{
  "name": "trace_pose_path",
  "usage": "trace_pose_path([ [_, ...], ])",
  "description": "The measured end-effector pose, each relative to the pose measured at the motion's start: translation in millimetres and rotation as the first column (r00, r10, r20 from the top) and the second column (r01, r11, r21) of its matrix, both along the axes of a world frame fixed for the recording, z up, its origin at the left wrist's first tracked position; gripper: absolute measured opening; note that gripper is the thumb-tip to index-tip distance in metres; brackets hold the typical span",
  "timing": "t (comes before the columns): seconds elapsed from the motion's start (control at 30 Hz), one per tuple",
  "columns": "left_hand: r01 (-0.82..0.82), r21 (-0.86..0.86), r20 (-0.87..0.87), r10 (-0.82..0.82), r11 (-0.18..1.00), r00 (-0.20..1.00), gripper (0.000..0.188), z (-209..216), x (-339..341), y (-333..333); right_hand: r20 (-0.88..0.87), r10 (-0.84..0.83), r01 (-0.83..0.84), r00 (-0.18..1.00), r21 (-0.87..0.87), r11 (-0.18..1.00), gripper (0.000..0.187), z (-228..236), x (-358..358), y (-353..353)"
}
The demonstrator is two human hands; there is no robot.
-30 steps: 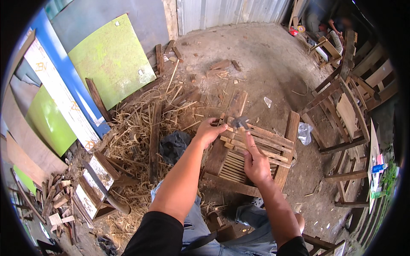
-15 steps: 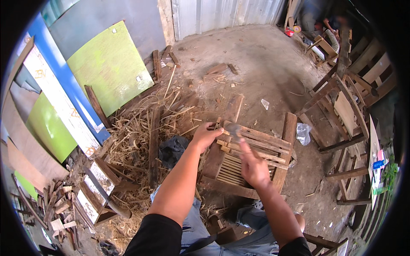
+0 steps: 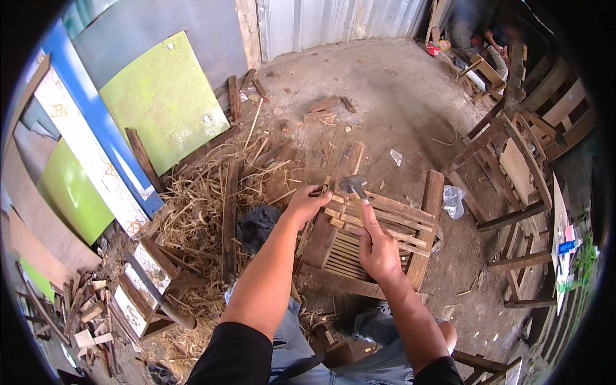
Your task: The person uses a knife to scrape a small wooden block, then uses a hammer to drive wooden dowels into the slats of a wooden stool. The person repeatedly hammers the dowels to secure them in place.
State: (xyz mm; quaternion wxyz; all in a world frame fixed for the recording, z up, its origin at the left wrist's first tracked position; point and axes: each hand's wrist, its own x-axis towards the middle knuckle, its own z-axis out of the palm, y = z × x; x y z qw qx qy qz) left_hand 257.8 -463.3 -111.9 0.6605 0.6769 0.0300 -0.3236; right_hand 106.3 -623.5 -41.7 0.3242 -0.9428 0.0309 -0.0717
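Observation:
My right hand (image 3: 380,251) is wrapped round the handle of a hammer, its dark metal head (image 3: 353,185) just above the far left corner of a wooden slatted panel. The panel has two thick dark side rails (image 3: 431,197), thin slats (image 3: 359,251) set in its nearer part, and several loose-looking slats (image 3: 398,212) lying across the farther part. At the left ends of these slats my left hand (image 3: 309,204) has its thumb and fingers closed on the end of a slat. My left fingertips are partly hidden, and the hammer is close to them.
Wood shavings (image 3: 202,186) lie heaped to the left, with a dark plastic bag (image 3: 258,221). A handsaw (image 3: 154,289) rests on a wooden frame at lower left. Wooden chair frames (image 3: 513,173) stand at right. Another person (image 3: 499,40) is in the far right corner.
The hammer head has risen slightly off the slats' left ends and shifted right, and it shows sharper. My left hand has stayed in place on the slat.

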Motion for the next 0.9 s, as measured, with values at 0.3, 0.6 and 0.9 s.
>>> trace_pose_path([
  [0.3,-0.052,0.024,0.004,0.052,0.998,0.999,0.047,7.3,-3.1,-1.9,-0.034,0.043,-0.045,0.998,-0.061,0.997,0.065,-4.8,2.3,1.3],
  [0.6,-0.044,0.368,0.308,-0.077,0.929,0.948,0.056,7.9,-2.2,-3.2,0.218,-0.170,0.153,0.961,0.094,0.984,0.063,26.2,-21.0,-51.5],
  [0.9,-0.171,0.612,0.614,-0.327,0.772,0.719,0.038,34.1,-32.1,-22.5,-0.195,-0.690,0.705,0.697,0.362,0.610,0.015,5.3,-88.6,-161.5],
])
